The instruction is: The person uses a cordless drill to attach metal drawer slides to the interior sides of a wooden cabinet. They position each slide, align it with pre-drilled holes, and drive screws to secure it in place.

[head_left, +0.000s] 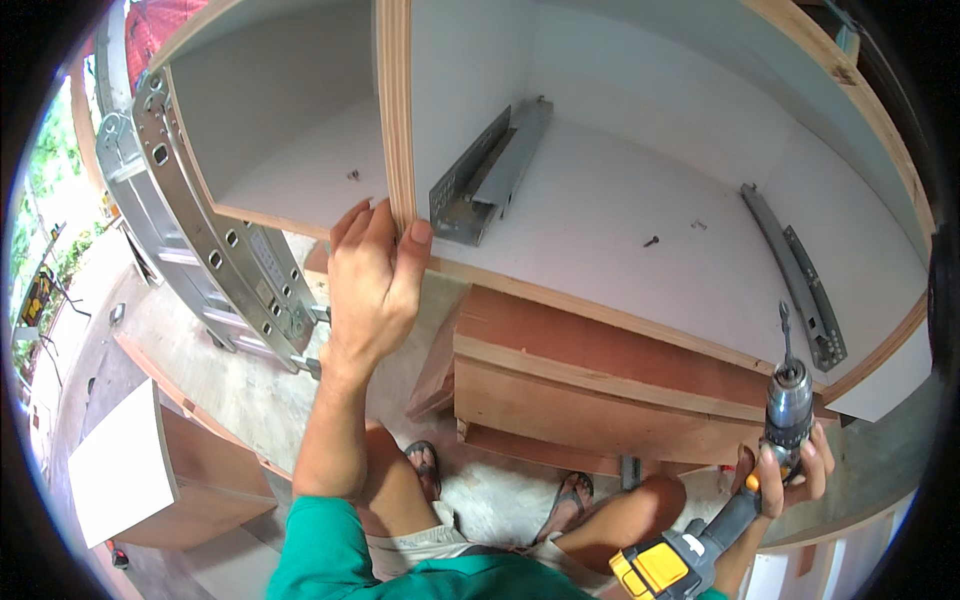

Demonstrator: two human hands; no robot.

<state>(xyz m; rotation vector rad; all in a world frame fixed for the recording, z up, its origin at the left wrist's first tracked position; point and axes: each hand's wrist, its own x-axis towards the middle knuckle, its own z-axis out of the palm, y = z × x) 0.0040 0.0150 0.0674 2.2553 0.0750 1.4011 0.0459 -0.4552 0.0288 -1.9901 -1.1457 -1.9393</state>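
The left hand (372, 285) grips the front edge of the plywood divider (396, 110) at the centre of the frame, fingers curled over one face and thumb pressed on the other, steadying it. The right hand (790, 468), at the lower right, has its fingers wrapped around the yellow-and-black cordless drill (745, 490), bit pointing up toward the drawer slide (800, 280) lying at the right of the white cabinet floor (600, 220).

This looks like the fitting of drawer hardware, with the drill readied. Driving next would call for a loose screw (651, 241) to be picked off the panel and seated on the bit.

The drill's trigger is hidden, and another drawer slide (490, 170) beside the divider shows no clear fixings.
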